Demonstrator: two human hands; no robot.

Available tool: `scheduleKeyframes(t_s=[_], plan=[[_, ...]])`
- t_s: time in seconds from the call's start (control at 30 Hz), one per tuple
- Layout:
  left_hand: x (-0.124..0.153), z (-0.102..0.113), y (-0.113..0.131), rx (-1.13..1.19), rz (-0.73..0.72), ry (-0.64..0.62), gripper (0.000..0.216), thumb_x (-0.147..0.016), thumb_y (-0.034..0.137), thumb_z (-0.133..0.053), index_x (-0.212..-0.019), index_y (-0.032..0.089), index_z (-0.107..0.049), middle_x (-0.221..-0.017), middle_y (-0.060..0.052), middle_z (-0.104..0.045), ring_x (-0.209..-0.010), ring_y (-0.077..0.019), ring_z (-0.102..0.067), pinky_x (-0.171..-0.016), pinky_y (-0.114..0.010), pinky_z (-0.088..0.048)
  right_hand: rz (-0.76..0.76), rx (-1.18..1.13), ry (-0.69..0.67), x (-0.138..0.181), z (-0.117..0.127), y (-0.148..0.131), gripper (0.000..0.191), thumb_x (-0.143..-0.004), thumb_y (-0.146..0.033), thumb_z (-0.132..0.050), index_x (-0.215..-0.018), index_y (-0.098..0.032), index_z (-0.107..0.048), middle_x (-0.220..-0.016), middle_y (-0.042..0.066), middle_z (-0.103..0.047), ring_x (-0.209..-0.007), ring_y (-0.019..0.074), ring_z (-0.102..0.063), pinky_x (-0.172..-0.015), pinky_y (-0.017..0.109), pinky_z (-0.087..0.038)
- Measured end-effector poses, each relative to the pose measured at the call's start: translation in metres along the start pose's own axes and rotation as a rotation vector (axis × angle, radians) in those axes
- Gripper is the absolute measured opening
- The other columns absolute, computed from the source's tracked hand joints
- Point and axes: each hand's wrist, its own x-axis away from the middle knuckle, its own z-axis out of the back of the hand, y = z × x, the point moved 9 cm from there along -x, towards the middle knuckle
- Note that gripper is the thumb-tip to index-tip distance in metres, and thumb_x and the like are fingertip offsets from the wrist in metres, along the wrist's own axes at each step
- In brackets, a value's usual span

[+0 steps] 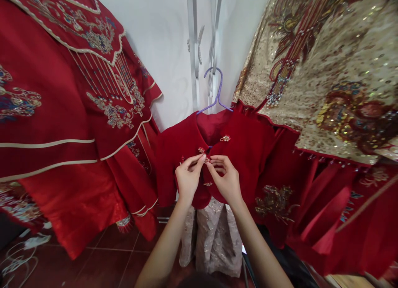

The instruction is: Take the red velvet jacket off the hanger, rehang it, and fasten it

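A short red jacket (245,163) hangs on a purple hanger (220,91) in front of me. Beaded clasps run down its front; an upper clasp (225,138) lies apart on the right panel, and a lower clasp (207,184) shows between my wrists. My left hand (189,174) pinches one side of a middle clasp at the front opening. On the other side, my right hand (225,176) pinches the same small beaded clasp (207,158). Fingertips hide most of that fastening, so I cannot tell whether its halves are joined.
An embroidered red robe (62,93) hangs at the left, and a gold sequined garment (311,97) at the right. Below the jacket hangs a pale shiny skirt (214,238). White cables (20,255) lie on the tiled floor (108,255). A metal rack post (193,51) stands behind.
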Motion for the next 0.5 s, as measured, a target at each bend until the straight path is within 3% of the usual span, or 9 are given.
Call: scheduleKeyframes(t_s=[0.17, 0.3, 0.5], plan=[[-0.010, 0.000, 0.010, -0.036, -0.049, -0.069, 0.021, -0.077, 0.035, -0.073, -0.087, 0.017, -0.074, -0.089, -0.006, -0.074, -0.085, -0.0186, -0.071, -0.082, -0.032, -0.058, -0.009, -0.042, 0.041, -0.006, 0.001, 0.002, 0.022, -0.082, -0.035, -0.066, -0.096, -0.019, -0.060, -0.091, 0.006, -0.069, -0.085, 0.0163, -0.068, -0.082, 0.032, -0.058], [-0.023, -0.007, 0.010, -0.078, -0.050, -0.234, 0.021, -0.076, 0.034, -0.074, -0.086, 0.016, -0.068, -0.089, -0.006, -0.071, -0.086, -0.0170, -0.069, -0.083, -0.033, -0.058, -0.022, -0.044, 0.028, -0.009, 0.003, 0.004, 0.021, -0.082, -0.034, -0.067, -0.095, -0.018, -0.063, -0.090, 0.007, -0.070, -0.084, 0.0168, -0.069, -0.081, 0.033, -0.058], [-0.029, -0.021, 0.029, -0.286, -0.241, -0.468, 0.009, -0.085, 0.027, -0.062, -0.086, 0.018, -0.060, -0.093, -0.005, -0.062, -0.087, -0.0150, -0.063, -0.081, -0.030, -0.056, -0.021, -0.040, -0.007, -0.014, 0.005, 0.003, 0.022, -0.079, -0.032, -0.069, -0.094, -0.017, -0.064, -0.087, 0.006, -0.070, -0.081, 0.0170, -0.069, -0.079, 0.032, -0.058]])
